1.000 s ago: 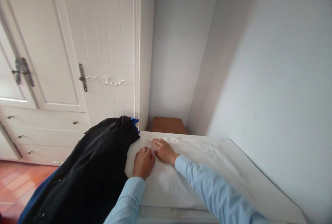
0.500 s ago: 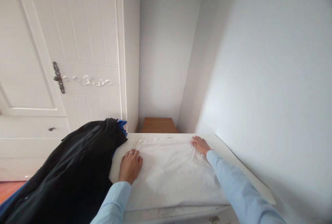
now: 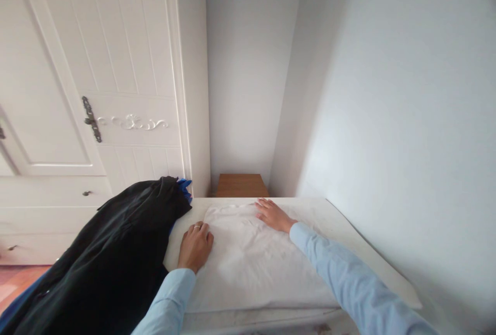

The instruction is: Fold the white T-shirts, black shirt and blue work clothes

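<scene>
On the white table [image 3: 364, 253], the white cloth [image 3: 251, 273] lies under your right hand [image 3: 274, 216], fingers outstretched; your left hand [image 3: 197, 244] sits at the cloth's left edge, fingers curled, grip unclear. Anchor there and sweep the right flat, outward.

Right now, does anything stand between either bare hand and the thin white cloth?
Nothing visible does: the right hand rests on the white cloth, the left hand at its left edge. The bulky black fabric lies farther left.
</scene>
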The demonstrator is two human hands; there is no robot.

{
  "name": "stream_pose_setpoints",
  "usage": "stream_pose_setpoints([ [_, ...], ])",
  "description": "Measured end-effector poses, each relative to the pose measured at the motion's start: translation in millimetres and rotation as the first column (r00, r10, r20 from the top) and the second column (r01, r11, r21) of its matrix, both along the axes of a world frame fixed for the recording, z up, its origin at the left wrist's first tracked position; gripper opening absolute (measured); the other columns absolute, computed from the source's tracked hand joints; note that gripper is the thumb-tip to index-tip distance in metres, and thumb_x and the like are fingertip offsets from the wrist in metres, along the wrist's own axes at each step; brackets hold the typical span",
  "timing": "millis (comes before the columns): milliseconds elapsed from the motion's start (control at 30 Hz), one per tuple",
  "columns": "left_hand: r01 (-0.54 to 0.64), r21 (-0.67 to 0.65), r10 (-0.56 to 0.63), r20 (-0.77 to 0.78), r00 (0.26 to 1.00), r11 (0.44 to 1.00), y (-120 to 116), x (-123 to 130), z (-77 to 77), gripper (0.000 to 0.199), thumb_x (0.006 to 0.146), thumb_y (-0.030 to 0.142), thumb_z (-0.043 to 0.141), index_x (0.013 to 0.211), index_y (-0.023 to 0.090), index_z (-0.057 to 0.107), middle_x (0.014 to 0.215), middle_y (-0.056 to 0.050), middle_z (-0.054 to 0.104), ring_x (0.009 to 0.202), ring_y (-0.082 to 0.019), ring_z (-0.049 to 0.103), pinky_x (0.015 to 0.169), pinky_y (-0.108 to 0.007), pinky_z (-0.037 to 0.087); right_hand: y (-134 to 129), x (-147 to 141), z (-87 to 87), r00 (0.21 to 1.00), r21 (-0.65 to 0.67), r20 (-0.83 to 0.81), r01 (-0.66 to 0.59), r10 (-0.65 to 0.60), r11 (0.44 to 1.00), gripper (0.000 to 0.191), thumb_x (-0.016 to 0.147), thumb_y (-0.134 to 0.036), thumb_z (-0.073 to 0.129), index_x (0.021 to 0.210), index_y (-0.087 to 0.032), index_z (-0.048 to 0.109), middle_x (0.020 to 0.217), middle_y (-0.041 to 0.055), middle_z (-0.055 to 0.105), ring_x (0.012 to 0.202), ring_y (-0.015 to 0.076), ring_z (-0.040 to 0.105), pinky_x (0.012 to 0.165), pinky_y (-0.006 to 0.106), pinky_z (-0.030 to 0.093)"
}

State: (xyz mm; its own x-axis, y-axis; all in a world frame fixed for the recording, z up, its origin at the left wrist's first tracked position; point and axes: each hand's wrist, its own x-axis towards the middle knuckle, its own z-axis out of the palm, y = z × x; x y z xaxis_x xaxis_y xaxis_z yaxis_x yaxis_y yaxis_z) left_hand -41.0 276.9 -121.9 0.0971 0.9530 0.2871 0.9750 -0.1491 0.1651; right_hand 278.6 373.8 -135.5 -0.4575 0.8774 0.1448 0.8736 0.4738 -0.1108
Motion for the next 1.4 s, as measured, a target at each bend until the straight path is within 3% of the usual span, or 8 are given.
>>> stream_pose_setpoints([
  [133,-0.013,0.012,0.013,-0.021,1.0,1.0,-1,2,-4.3,0.032,0.097,0.021,0.038,0.11,0.015,0.068,0.133,-0.015,0.064,0.128,-0.029,0.056,0.108,-0.042,0.042,4,-20,-7.7,0.993,-0.088,-0.059,-0.107,0.102,0.99,0.062,0.103,-0.054,0.032,0.154,-0.019,0.041,0.162,0.0114,0.035,0.152,0.0261,0.027,0.125,0.046,0.021],
  [267,-0.052,-0.032,0.05,-0.043,0.998,0.998,0,3,-11.4,0.041,0.098,0.022,0.036,0.127,0.013,0.063,0.149,-0.015,0.053,0.145,-0.031,0.04,0.118,-0.047,0.032,10,-8,-9.1,0.996,-0.119,-0.056,-0.07,0.064,0.99,0.065,0.104,-0.056,0.026,0.155,-0.019,0.04,0.163,0.0112,0.033,0.152,0.0265,0.027,0.126,0.048,0.019],
  [600,-0.092,-0.078,0.084,-0.101,0.991,0.993,1,5,-16.3,0.049,0.1,0.028,0.037,0.141,0.01,0.054,0.154,-0.017,0.047,0.145,-0.031,0.039,0.119,-0.047,0.03,7,-6,8.3,0.999,-0.161,0.027,0.031,-0.027,0.986,0.067,0.103,-0.057,0.03,0.157,-0.017,0.034,0.164,0.0154,0.027,0.154,0.031,0.021,0.124,0.056,0.016],
  [700,-0.107,-0.059,0.099,-0.127,0.987,0.993,1,7,-15.7,0.048,0.099,0.029,0.038,0.139,0.012,0.056,0.152,-0.017,0.049,0.143,-0.032,0.042,0.116,-0.047,0.032,-26,-19,19.9,1.0,-0.11,0.0,-0.005,0.005,0.994,0.07,0.103,-0.059,0.03,0.157,-0.014,0.034,0.164,0.0183,0.027,0.154,0.0298,0.021,0.125,0.052,0.014],
  [767,-0.125,-0.045,0.117,-0.146,0.982,0.991,0,10,-13.2,0.047,0.098,0.029,0.039,0.137,0.013,0.058,0.15,-0.018,0.051,0.141,-0.032,0.044,0.112,-0.049,0.034,-62,-28,23.0,0.993,-0.064,-0.052,-0.109,0.106,0.992,0.073,0.102,-0.062,0.026,0.156,-0.014,0.035,0.162,0.0186,0.03,0.153,0.0282,0.023,0.126,0.05,0.016],
  [933,-0.22,0.002,0.213,-0.247,0.945,0.976,-6,23,-0.4,0.049,0.097,0.029,0.035,0.134,0.01,0.062,0.138,-0.026,0.058,0.125,-0.042,0.053,0.098,-0.061,0.036,-157,-22,13.2,0.939,-0.106,-0.1,-0.34,0.33,0.935,0.078,0.096,-0.07,0.035,0.155,-0.018,0.039,0.161,0.018,0.034,0.152,0.0296,0.025,0.126,0.049,0.019],
  [1167,-0.306,-0.023,0.284,-0.316,0.905,0.952,-13,32,11.3,0.051,0.096,0.031,0.035,0.131,0.009,0.064,0.115,-0.029,0.067,0.11,-0.042,0.06,0.093,-0.059,0.033,-221,72,11.1,0.987,-0.177,-0.099,-0.14,0.123,0.974,0.07,0.1,-0.062,0.036,0.155,-0.019,0.038,0.162,0.0158,0.03,0.153,0.0293,0.024,0.126,0.052,0.019],
  [1400,-0.303,-0.227,0.258,-0.207,0.944,0.926,-10,25,20.5,0.055,0.098,0.035,0.03,0.144,0.016,0.054,0.126,-0.025,0.063,0.113,-0.04,0.061,0.084,-0.049,0.046,-268,157,-1.7,0.979,-0.131,-0.171,0.087,-0.109,0.988,0.064,0.099,-0.058,0.046,0.154,-0.028,0.037,0.162,0.0078,0.032,0.152,0.028,0.028,0.126,0.054,0.022],
])
